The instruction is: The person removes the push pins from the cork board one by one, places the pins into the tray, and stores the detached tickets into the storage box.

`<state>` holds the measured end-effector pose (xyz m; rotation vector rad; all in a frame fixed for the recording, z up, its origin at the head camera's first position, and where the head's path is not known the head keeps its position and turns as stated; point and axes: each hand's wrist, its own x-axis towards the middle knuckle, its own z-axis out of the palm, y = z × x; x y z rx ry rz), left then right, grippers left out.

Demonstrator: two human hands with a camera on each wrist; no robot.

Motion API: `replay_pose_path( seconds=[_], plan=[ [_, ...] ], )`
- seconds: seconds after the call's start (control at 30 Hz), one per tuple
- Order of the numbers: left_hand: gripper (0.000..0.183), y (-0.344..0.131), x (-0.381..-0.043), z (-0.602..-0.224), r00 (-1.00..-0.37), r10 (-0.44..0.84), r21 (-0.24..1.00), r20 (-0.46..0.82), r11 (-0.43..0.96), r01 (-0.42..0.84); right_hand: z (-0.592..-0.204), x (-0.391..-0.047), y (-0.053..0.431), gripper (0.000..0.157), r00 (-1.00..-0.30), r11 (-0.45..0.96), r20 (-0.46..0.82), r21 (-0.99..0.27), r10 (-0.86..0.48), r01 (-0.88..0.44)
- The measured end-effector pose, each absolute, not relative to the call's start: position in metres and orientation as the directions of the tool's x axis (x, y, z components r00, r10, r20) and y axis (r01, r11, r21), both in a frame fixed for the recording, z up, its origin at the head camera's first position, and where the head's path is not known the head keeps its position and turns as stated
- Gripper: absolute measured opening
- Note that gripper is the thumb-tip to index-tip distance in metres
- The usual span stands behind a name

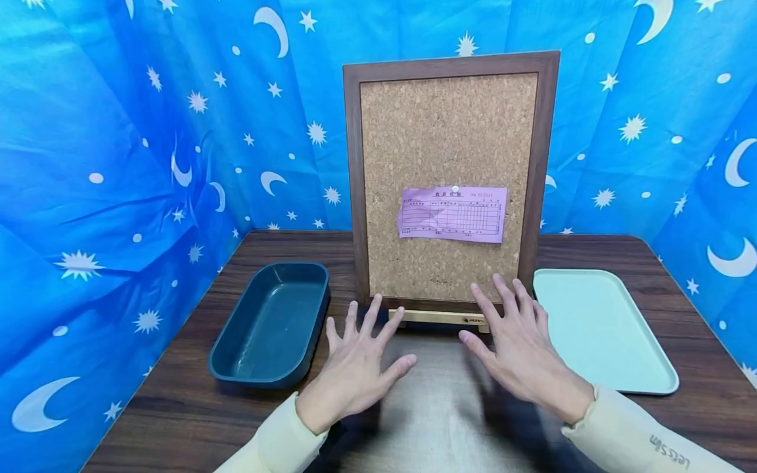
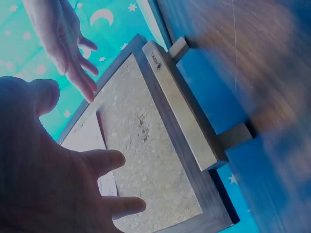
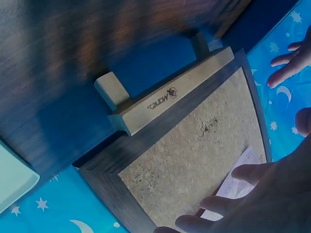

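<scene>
A framed cork board (image 1: 443,131) leans upright on a small wooden easel (image 1: 437,318) at the middle of the table. Pinned to its lower half by a white pushpin (image 1: 455,189) is a pink printed form slip (image 1: 452,215), its left edge a little ragged. My left hand (image 1: 357,368) hovers with spread fingers in front of the board's lower left corner, holding nothing. Likewise spread and holding nothing, my right hand (image 1: 523,348) is before the lower right corner. In the right wrist view, fingers overlap the slip (image 3: 233,187).
To the left on the dark wooden table (image 1: 183,407) stands a deep teal tray (image 1: 269,322). A shallow mint-green tray (image 1: 609,328) lies at the right, partly behind my right hand. Blue curtains (image 1: 177,131) with moons and stars surround the table.
</scene>
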<state>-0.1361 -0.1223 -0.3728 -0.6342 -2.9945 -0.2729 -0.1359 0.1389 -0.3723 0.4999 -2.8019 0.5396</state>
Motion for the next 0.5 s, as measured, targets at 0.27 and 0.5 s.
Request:
replay_pose_path(
  seconds=[0.27,0.5],
  plan=[
    [0.076,-0.126,-0.143,-0.365,-0.916,0.378,0.143,0.136,0.907,0.396,-0.368,-0.139,0.14,0.071,-0.903,0.867,0.319,-0.313,-0.288,-0.387],
    [0.08,-0.126,-0.148,-0.36,-0.912,0.381,0.129,0.154,0.907,0.401,-0.364,-0.142,0.14,0.072,-0.897,0.871,0.336,-0.298,-0.287,-0.39]
  ],
)
